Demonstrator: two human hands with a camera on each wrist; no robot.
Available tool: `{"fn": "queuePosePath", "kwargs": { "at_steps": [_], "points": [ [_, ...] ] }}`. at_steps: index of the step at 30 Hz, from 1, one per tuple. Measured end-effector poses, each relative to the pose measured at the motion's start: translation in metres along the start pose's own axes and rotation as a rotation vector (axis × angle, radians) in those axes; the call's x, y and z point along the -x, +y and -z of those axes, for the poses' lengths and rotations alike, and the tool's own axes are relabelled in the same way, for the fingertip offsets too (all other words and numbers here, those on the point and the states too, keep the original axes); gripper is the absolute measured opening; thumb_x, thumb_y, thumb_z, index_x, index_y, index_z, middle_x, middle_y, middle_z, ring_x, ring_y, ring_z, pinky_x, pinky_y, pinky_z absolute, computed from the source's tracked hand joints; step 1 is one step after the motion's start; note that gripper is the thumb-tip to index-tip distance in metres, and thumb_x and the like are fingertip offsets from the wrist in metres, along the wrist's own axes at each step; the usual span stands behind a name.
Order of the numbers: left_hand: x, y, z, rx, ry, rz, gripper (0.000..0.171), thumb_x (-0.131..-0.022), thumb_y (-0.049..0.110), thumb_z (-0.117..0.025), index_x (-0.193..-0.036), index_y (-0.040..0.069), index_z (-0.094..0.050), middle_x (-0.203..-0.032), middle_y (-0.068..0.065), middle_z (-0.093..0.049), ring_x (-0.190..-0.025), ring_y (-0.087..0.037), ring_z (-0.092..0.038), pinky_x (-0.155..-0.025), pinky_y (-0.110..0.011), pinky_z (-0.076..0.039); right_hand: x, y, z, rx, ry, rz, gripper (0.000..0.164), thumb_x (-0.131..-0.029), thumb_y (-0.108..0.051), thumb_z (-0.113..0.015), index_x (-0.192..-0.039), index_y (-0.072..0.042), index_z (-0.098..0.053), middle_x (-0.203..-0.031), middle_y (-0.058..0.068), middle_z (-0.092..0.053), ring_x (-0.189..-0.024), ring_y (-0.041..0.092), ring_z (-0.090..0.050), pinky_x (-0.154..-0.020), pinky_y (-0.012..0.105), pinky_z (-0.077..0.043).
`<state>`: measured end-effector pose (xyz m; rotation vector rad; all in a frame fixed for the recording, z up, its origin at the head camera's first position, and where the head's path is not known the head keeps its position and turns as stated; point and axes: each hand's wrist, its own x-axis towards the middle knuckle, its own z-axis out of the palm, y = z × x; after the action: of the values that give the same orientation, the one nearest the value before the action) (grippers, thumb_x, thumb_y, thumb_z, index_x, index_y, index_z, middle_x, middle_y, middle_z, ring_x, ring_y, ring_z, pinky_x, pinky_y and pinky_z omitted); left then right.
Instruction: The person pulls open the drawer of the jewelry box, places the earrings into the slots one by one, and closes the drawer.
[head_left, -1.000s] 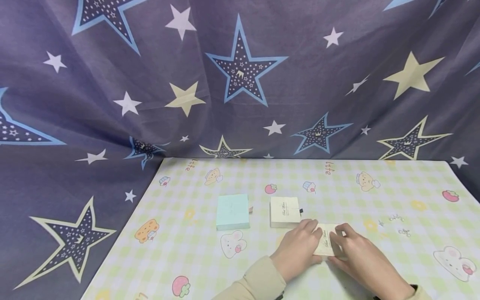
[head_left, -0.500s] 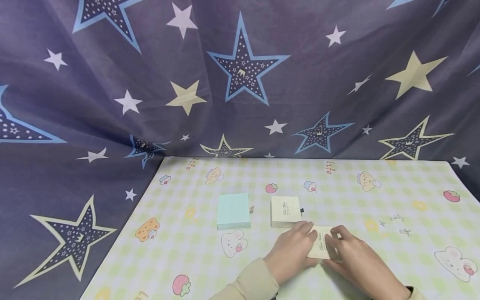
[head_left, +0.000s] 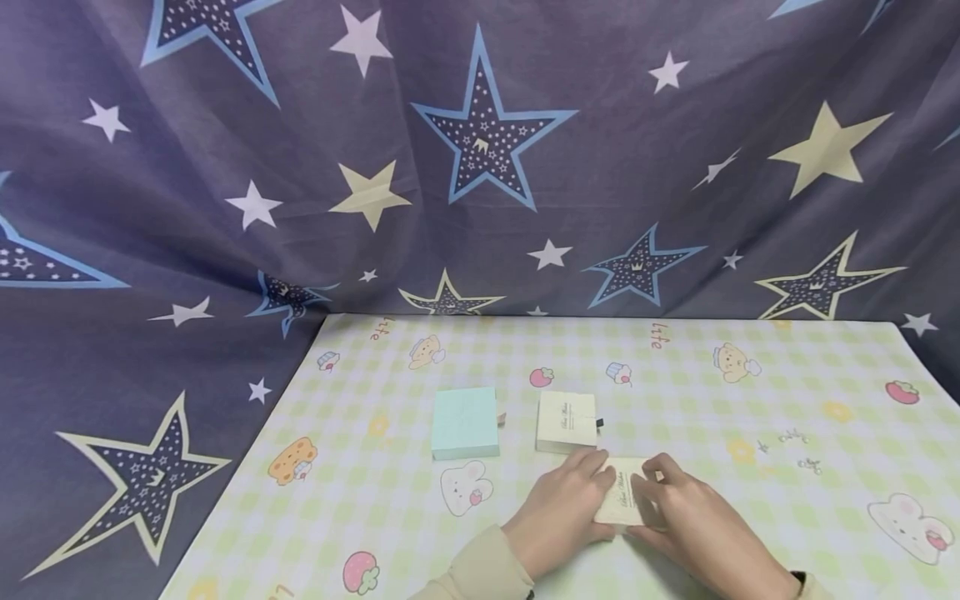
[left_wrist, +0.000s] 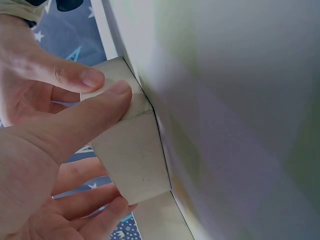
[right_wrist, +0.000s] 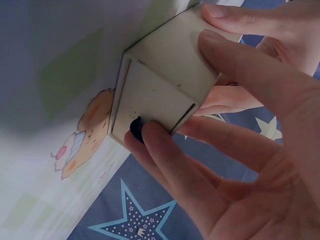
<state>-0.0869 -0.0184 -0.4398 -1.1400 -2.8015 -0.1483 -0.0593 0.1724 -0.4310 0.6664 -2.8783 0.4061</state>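
Note:
Both hands hold a small cream drawer box (head_left: 621, 493) with dark lettering, low over the tablecloth. My left hand (head_left: 561, 510) grips its left end; in the left wrist view the thumb presses the near side, with the other fingers around the far side. At the right end is my right hand (head_left: 697, 518). The right wrist view shows its thumb on the near side and two fingertips at a black ribbon tab (right_wrist: 136, 131) on the end face. That end face looks flush with the sleeve. What the box contains is hidden.
A second cream box (head_left: 566, 422) with a black tab stands just behind the left hand. Left of it is a mint-green box (head_left: 465, 423) with a pale tab. Small silvery pieces (head_left: 809, 466) lie at the right on the checked tablecloth (head_left: 360, 508). A star-patterned curtain (head_left: 480, 250) hangs behind.
Both hands have shifted left and slightly toward the person, carrying the box along. The other boxes and the silvery pieces stay where they were.

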Motion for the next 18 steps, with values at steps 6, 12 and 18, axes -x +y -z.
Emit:
{"fn": "queuePosePath", "kwargs": {
  "at_steps": [6,12,18],
  "points": [
    [0.005,-0.006,0.002,0.040,0.027,0.002,0.064,-0.072,0.045,-0.084,-0.123,0.012,-0.067,-0.137,-0.005,-0.058,-0.130,-0.016,-0.050,-0.101,-0.023,-0.048,-0.003,-0.005,-0.002,0.001,0.020,0.043,0.044,-0.067,-0.031,-0.090,-0.100,-0.009,-0.071,-0.104,0.006,-0.061,-0.065,0.004,-0.053,-0.056,0.023,-0.050],
    [0.010,-0.012,0.002,0.083,0.012,0.020,0.064,-0.071,0.043,-0.085,-0.124,0.012,-0.066,-0.142,-0.007,-0.055,-0.133,-0.018,-0.049,-0.104,-0.026,-0.046,-0.009,-0.012,-0.004,0.007,0.012,0.065,0.047,-0.066,-0.030,-0.090,-0.102,-0.005,-0.072,-0.104,0.010,-0.062,-0.068,0.007,-0.059,-0.060,0.023,-0.054],
    [0.015,-0.017,0.003,0.111,0.009,0.029,0.063,-0.071,0.040,-0.086,-0.124,0.011,-0.066,-0.143,-0.005,-0.054,-0.133,-0.017,-0.049,-0.105,-0.027,-0.046,-0.012,-0.019,-0.006,0.013,0.012,0.052,0.050,-0.065,-0.032,-0.091,-0.103,-0.006,-0.072,-0.106,0.011,-0.063,-0.079,0.022,-0.067,-0.068,0.036,-0.059]
  ]
}}
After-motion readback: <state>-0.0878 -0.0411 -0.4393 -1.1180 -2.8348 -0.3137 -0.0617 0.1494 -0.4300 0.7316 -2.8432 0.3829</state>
